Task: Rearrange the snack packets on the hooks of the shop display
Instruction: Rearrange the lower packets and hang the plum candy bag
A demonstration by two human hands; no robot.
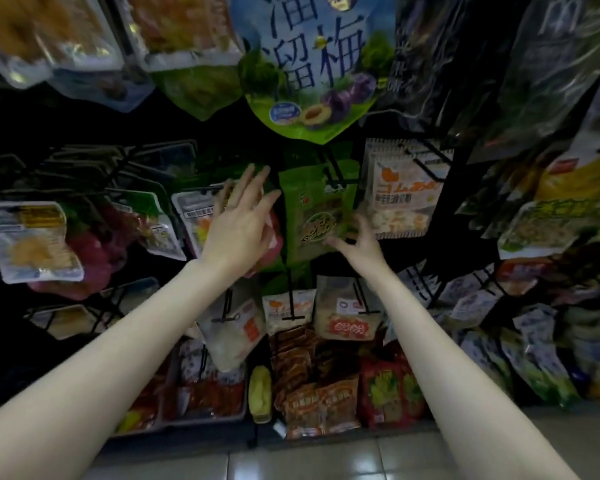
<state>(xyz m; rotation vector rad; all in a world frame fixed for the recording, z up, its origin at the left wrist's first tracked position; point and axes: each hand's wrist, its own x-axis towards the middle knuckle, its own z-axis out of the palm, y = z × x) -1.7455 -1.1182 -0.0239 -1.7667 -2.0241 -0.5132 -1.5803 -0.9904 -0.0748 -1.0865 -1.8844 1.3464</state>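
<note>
Right hand (355, 242) pinches green packet (317, 216) lower edge; left hand (241, 221) fingers spread.

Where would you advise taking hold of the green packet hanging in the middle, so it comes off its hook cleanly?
Probably pinch the green packet by its flat top edge beside the hook, coming from the front. It hangs flat, facing outward, and the hook points toward you, so it should slide forward off.
</note>
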